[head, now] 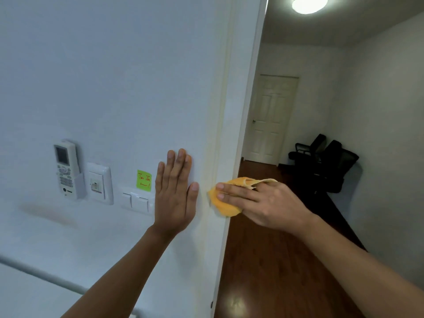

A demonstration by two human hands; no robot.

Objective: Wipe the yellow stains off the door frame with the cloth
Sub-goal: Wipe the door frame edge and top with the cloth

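Note:
A white door frame (226,125) runs from top to bottom through the middle of the view, with faint yellowish streaks along its left edge. My right hand (263,204) grips a folded yellow-orange cloth (226,206) and presses it against the frame at about waist-high in the picture. My left hand (175,191) lies flat on the white wall just left of the frame, fingers spread upward, holding nothing.
On the wall to the left hang a remote control in a holder (66,169), a wall panel (99,183), light switches (137,199) and a green sticky note (144,177). Through the doorway: a wooden floor (270,260), black office chairs (321,161), a closed white door (268,118).

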